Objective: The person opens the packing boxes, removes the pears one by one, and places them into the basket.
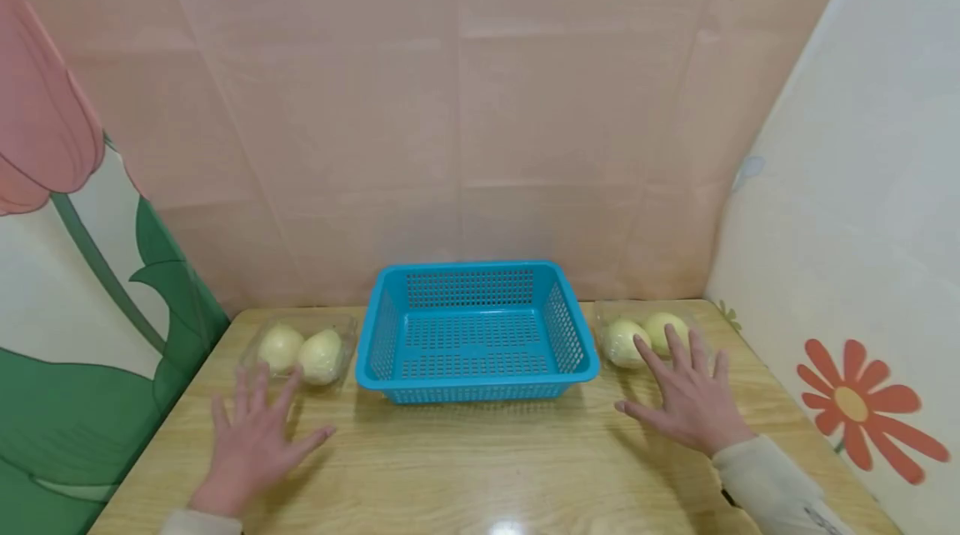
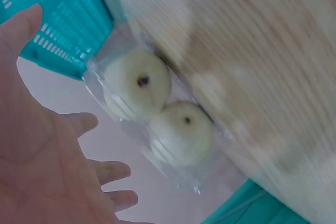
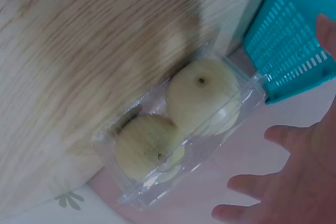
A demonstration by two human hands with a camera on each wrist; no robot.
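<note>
A blue plastic basket with perforated sides stands at the middle back of the table, with nothing in it. To its left lies a clear plastic box holding two pale yellow-green round fruits, perhaps pears. A similar clear box with two such fruits sits on the right. My left hand hovers just in front of the left box, fingers spread and holding nothing. Spread likewise, my right hand is in front of the right box and partly covers it in the head view.
The wooden table ends at a pinkish cloth backdrop just behind the basket and boxes. A wall hanging with a tulip borders the left side. On the right is a pale wall panel with an orange flower.
</note>
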